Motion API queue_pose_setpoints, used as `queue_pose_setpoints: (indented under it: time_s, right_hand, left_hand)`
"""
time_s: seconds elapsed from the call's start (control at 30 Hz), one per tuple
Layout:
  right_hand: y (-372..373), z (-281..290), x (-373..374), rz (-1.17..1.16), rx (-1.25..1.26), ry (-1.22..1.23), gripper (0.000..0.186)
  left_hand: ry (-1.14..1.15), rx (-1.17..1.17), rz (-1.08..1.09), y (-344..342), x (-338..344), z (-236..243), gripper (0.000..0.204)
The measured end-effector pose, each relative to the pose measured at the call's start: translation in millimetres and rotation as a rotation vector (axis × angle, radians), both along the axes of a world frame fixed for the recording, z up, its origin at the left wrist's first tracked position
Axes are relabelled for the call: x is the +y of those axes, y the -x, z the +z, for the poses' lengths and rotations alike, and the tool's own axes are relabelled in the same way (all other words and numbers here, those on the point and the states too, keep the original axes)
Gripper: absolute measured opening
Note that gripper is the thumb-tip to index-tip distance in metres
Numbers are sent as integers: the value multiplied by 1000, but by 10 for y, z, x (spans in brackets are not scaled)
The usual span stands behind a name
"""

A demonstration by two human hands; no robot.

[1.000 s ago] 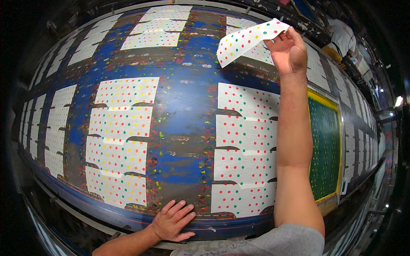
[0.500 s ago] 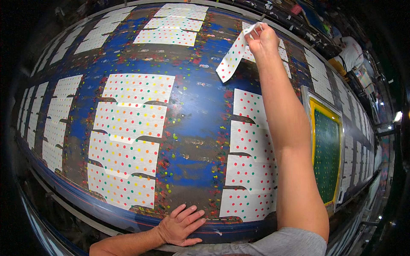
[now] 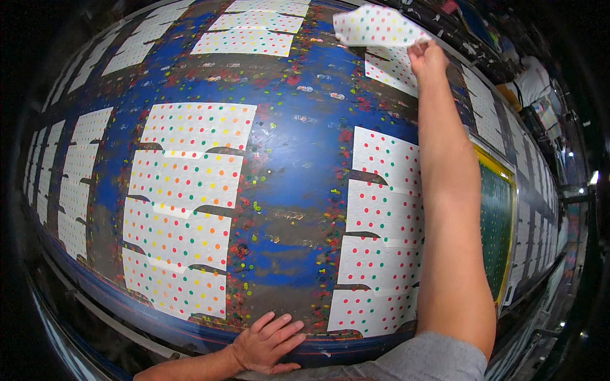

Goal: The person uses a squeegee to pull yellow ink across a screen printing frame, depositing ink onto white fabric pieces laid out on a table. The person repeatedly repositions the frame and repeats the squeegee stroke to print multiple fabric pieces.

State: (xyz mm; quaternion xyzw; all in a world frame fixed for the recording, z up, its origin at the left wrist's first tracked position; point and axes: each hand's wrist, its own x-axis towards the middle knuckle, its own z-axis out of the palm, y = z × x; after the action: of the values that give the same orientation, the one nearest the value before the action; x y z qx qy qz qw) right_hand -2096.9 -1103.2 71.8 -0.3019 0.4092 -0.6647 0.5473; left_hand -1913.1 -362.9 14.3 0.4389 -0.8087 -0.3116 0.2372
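Observation:
At the far side of the long blue printing table [image 3: 286,178], my right hand [image 3: 429,58] pinches one corner of a white dotted fabric piece [image 3: 378,26]. The piece is lifted and spreads out to the left of my fingers. Just below it lies another dotted piece [image 3: 391,70] with red and green dots, partly covered by my hand. My left hand [image 3: 270,343] rests with fingers stretched on the near edge of the table and holds nothing. Between the hands, a column of red-and-green dotted pieces [image 3: 384,206] lies flat, its right side hidden behind my right forearm.
Left of centre lies a column of pieces with multicoloured dots [image 3: 184,181]; more columns run along the table's left and far side. A framed green printing screen [image 3: 494,222] with a yellow border stands right of my forearm. Beyond the far edge are dark rollers [image 3: 489,70].
My right hand has moved right and slightly nearer. The fabric piece, which hung down as a narrow strip, has swung up and spread out leftward. My left hand stays on the table edge.

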Motion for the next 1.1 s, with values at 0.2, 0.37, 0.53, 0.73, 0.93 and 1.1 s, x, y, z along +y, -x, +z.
queue_pose_setpoints:
  time_s: [0.2,0.37,0.53,0.73,0.93,1.1]
  right_hand:
    - [705,-482,198,-147,132,-225,37]
    - [917,-494,199,-52,169,-249,37]
    - [1027,-370,276,-101,563,-217,28]
    - [1468,-356,892,-297,1035,-5,21]
    - [2294,-246,2575,-168,1200,47,25]
    - [3191,71,4143,-180,1327,67,25]
  left_hand:
    - [-41,-10,3,20,-6,38,76]
    - [-46,-51,-13,27,-9,59,77]
    - [-16,-64,15,36,5,55,75]
    - [58,-14,120,70,56,47,76]
    - [171,-52,127,75,98,63,80]
    - [254,-95,91,108,125,102,80]
